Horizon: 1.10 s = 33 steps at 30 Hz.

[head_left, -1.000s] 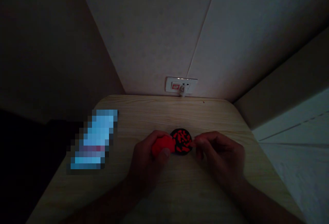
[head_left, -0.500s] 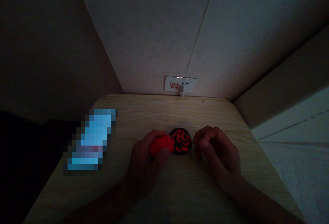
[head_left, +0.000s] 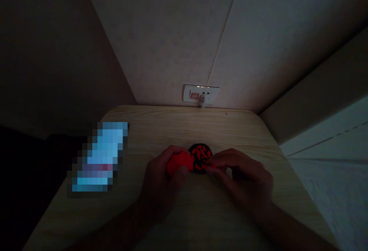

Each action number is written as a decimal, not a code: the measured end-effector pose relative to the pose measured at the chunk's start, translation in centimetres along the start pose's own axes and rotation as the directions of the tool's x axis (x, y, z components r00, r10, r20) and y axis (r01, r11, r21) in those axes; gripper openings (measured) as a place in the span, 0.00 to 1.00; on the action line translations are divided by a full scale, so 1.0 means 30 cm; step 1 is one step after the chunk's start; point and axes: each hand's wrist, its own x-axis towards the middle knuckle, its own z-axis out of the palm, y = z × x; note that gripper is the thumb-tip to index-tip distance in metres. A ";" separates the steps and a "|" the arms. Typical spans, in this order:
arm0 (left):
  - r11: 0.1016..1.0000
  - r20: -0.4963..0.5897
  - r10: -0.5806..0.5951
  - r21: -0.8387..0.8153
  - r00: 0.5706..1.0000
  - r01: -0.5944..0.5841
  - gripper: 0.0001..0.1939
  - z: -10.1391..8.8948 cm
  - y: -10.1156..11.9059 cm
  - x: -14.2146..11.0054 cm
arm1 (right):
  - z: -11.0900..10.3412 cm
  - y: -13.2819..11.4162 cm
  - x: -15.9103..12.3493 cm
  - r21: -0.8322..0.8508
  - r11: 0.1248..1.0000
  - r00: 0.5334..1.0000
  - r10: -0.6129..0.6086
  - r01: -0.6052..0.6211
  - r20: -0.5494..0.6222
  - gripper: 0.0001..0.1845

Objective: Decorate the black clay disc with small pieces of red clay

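Observation:
A bright red, rounded lump, like modelling clay, lies in the curled fingers of my left hand, with the thumb pressed on its near side. Touching its right side is a round black disc on the table, with several small red strips scattered over it. My right hand reaches over the disc's right edge. Its thumb and forefinger are pinched on a small red piece. The dim light hides the finer shape of the pieces.
The pale wooden table has rounded back corners and meets the wall. A blurred-out, lit screen lies on the left. A wall socket with a plug in it sits just above the back edge. A tiny red crumb lies near that edge.
My right hand has moved left onto the disc's edge, and its fingers have closed in a pinch on a small red piece. The left hand stays on the red lump.

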 end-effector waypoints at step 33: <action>1.000 -0.008 -0.005 -0.003 1.000 0.005 0.08 0.000 0.003 -0.001 | -0.011 -0.012 -0.005 0.082 0.995 0.995 0.054 -0.060 0.078 0.09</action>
